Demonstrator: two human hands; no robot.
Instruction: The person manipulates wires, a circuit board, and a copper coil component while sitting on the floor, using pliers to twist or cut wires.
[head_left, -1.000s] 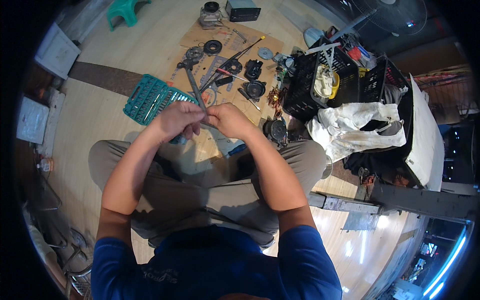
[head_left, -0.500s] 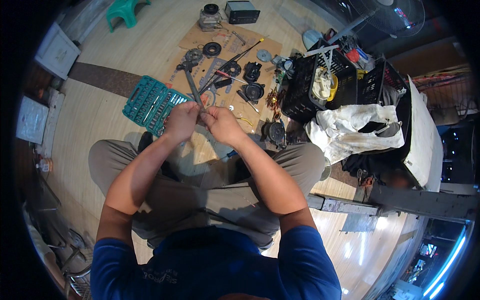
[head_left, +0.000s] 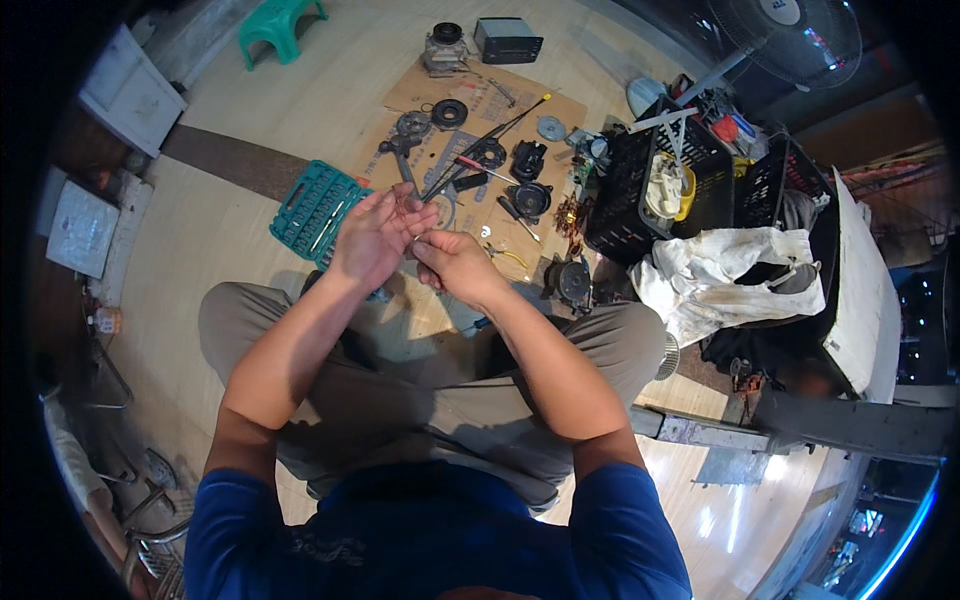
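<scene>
In front of my knees, over the near edge of the cardboard sheet, my two hands are close together. My left hand is turned palm up, its fingers spread and slightly curled. Beside it, my right hand is closed, thumb and forefinger pinched at the left palm's edge; a tiny pale bit shows at the tips, too small to name. Just beyond the left fingertips lies a grey hammer-like tool, its near end hidden by the hand. A green socket set case lies open left of my left hand.
On the cardboard lie a red-handled screwdriver, round black motor parts, a long black rod and yellow-handled pliers. Black crates with white cloth stand right. A green stool stands far left.
My left hand has opened and turned palm up, where its fingers were closed against the right hand's. My right hand still pinches. The whole view has shifted slightly.
</scene>
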